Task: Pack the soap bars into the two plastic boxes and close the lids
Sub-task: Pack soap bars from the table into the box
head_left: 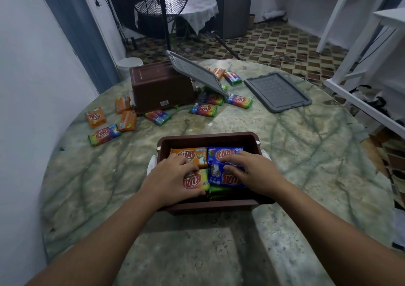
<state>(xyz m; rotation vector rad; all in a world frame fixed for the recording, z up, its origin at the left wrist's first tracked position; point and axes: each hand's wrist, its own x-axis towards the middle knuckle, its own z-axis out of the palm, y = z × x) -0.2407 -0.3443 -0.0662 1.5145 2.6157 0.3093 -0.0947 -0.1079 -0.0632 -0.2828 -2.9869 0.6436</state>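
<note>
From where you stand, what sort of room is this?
Probably a room in a home, used for storage or chores: a marble-topped table on patterned floor tiles, a standing fan, and a small cloth-covered table behind.

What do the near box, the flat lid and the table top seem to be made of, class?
Near box: brown matt plastic, moulded rim.
Flat lid: grey plastic, moulded dimple grid.
Table top: probably polished stone, perhaps marble; green veins, soft sheen.
</note>
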